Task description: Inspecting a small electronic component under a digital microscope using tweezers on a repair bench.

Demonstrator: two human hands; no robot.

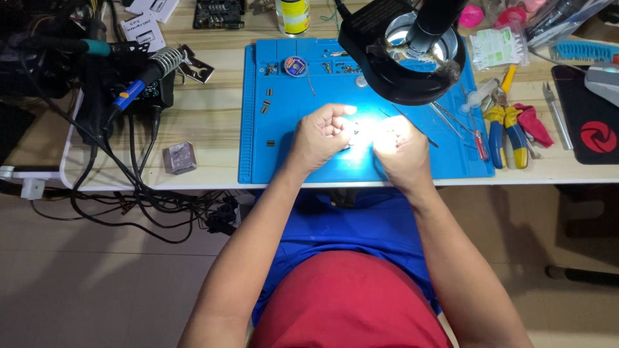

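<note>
Hands, 2 of them, sit close together over a blue mat (258, 161) on a wood table (206, 116). Left hand (320, 136) is curled up w/ fingers bent in, and right hand (398, 149) is curled too, fingers tucked. Between them is 1 tiny dark part (356, 132), pinched at the fingertips of both hands, right in the bright spot of light; it's too small to tell what it is. Just above the hands hangs 1 round black lamp w/ a lens (405, 55), lit up. Near the top of the mat lies 1 small round spool (296, 66) and a bunch of tiny bits, too small to count. Right of the mat are 2 pliers (506, 132) w/ yellow & blue handles, side by side, 1 red cloth (534, 124) touching them, and 1 small screwdriver (478, 138) w/ a red handle. Further right is 1 black pad (590, 122) w/ a red round mark. On the left stands 1 black box w/ a blue tool (138, 87) and lots of black wires (129, 206) that hang off the table edge. Near them sits 1 small grey block (179, 158). At the top stands 1 yellow bottle (293, 16).
</note>
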